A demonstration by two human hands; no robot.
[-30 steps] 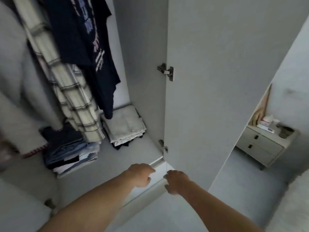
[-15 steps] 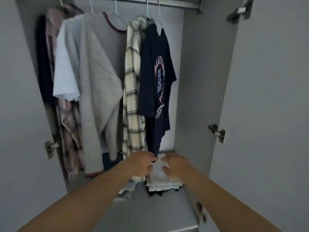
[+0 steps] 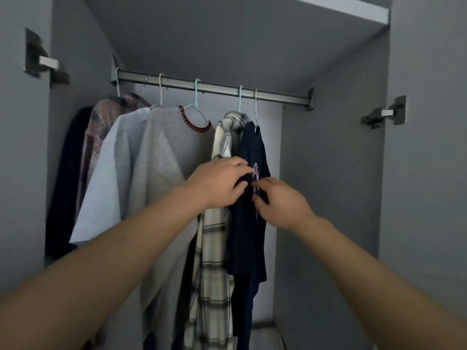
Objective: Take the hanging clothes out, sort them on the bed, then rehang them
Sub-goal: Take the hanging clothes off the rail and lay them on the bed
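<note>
— Six garments on the rail (image 3: 212,88), head view, left to right: dark garment (image 3: 63,178); plaid shirt (image 3: 98,132); pale blue tee (image 3: 106,188); grey sweater (image 3: 161,162) with red-trimmed neck; cream checked shirt (image 3: 214,243); navy printed tee (image 3: 249,223). All on hangers inside the open wardrobe (image 3: 328,173)
— Hands?
— Left hand (image 3: 217,183): fingers curled onto the navy tee at chest height, at the seam where it meets the checked shirt; a firm grip or just a touch, I cannot tell. Right hand (image 3: 280,203): fingertips bent, pinching or about to pinch the tee's printed front; contact unclear
— Step in hand?
— By my reckoning, the first: taking clothes out, starting with the rightmost item. Nothing is off the rail yet
— Next move calls for?
— Likely a reach up to the white hanger hook (image 3: 256,104), lifting it over the rail, cloth steadied below so it doesn't slip off. No bed in this view
</note>
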